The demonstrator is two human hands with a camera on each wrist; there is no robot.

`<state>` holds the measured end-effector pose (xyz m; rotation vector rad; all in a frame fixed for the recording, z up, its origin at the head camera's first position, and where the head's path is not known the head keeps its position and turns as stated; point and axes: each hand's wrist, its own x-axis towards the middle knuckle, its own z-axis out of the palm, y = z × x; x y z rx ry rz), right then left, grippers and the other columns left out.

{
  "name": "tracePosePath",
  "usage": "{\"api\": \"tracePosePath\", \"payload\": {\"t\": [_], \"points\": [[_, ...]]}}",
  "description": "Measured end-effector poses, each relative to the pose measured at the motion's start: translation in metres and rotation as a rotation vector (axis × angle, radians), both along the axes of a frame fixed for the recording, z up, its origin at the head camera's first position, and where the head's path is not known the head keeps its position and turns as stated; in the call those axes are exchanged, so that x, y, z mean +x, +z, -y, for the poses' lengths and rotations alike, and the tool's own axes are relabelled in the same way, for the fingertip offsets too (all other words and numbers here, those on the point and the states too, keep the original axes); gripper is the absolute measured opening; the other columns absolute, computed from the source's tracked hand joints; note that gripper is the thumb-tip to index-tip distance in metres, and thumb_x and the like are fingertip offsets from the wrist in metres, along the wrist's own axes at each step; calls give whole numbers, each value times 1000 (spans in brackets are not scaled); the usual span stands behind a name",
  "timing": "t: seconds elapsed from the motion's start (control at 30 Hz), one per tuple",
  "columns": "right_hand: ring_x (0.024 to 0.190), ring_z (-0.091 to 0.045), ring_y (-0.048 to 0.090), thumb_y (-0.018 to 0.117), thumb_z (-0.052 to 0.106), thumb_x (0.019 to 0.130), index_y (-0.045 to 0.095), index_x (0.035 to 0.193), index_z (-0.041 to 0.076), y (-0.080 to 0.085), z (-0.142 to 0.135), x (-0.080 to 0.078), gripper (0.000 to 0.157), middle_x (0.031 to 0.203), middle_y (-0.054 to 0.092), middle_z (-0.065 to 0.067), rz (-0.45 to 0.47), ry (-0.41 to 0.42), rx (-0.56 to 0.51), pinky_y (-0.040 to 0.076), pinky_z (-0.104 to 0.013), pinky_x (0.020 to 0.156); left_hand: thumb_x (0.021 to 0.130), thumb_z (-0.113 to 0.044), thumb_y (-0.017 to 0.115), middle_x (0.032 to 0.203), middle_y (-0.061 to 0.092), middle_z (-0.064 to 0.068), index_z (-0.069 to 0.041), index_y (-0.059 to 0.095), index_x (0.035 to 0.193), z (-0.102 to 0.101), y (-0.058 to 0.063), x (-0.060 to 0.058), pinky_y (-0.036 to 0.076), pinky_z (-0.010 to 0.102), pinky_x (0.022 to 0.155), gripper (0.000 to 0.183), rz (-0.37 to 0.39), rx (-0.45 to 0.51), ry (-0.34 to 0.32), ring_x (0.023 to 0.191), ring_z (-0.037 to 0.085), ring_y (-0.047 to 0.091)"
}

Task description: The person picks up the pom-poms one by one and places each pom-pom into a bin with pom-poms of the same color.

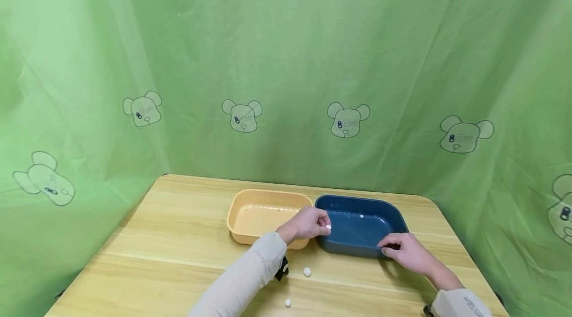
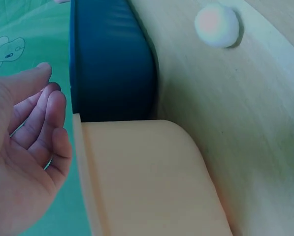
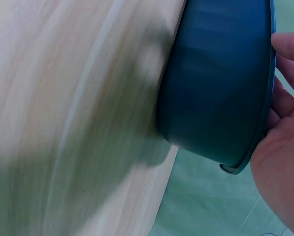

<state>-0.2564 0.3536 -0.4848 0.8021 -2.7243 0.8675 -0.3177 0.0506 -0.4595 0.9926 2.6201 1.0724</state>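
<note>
In the head view, my left hand [image 1: 309, 222] reaches across the right end of a peach-coloured plastic bin [image 1: 251, 239], pinching a small white ball [image 1: 328, 227] at its fingertips beside the blue bin's left rim. That ball cannot be seen in the left wrist view, where the left hand [image 2: 28, 128] shows its fingers bent. My right hand [image 1: 407, 252] holds the front right rim of the dark blue bin [image 1: 348, 247], its thumb [image 3: 288, 45] touching the rim in the right wrist view. Another small white ball [image 1: 361, 216] lies inside the blue bin.
Two white balls lie on the wooden table [image 1: 178, 237] in front of the bins, one nearer ball [image 1: 288, 302] and one farther ball [image 1: 307, 272]. The bins stand side by side. A green printed curtain [image 1: 286, 68] hangs behind and on both sides.
</note>
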Motion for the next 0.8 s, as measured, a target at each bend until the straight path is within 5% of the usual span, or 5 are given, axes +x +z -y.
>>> {"api": "tracePosePath", "payload": {"t": [0.47,0.8], "points": [[81,-6,59,70,8,82,73,87,15,3,1,1,10,86,68,5,45,-6,15,51,-27,67,82,-12,74,69,57,-12,-14,64,80,-17,-1,-4,43,12,63,10,-25,-32,19,65,0,52],[80,-4,59,70,6,81,73,86,14,4,3,1,10,85,68,3,25,-1,8,51,-26,67,80,-10,75,70,58,-10,-13,65,81,-23,-3,-8,45,14,63,11,45,34,62,66,1,53]]}}
